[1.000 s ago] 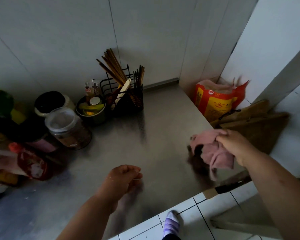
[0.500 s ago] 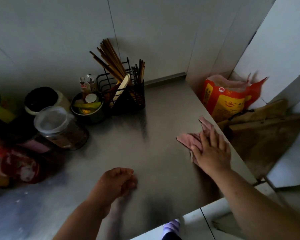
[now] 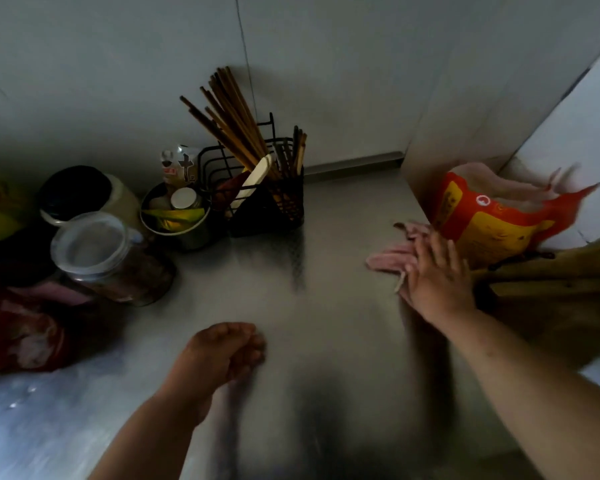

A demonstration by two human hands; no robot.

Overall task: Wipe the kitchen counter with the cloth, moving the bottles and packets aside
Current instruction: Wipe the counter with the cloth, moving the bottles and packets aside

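The stainless steel counter (image 3: pixel 326 306) fills most of the view, and the black wire chopstick caddy (image 3: pixel 274 202) stands at its back by the wall. Far right of the caddy, an orange-and-red sack (image 3: pixel 489 223) leans in the corner with its top open. It looks bulky and floppy, probably heavy enough to need both hands low on its sides. Wooden cutting boards (image 3: pixel 555 278) lie just in front of it.

Left of the caddy are a steel pot (image 3: pixel 184 233) holding small packets, then a clear-lidded jar (image 3: pixel 108 258) and a black-lidded jar (image 3: pixel 80 195). The jars are rigid, likely smooth, and best taken round the body. Farther left lies a red packet (image 3: pixel 18 330), soft and crinkly.

The pink cloth (image 3: pixel 390 256) lies on the counter to the right of the caddy and touches the sack's foot. It is limp and light and will bunch, so a flat palm suits it better than a pinch. The right hand (image 3: pixel 437 275) presses it down with straight, spread fingers. The left hand (image 3: pixel 222 351), in front of the caddy, rests loosely curled on the steel and holds nothing.
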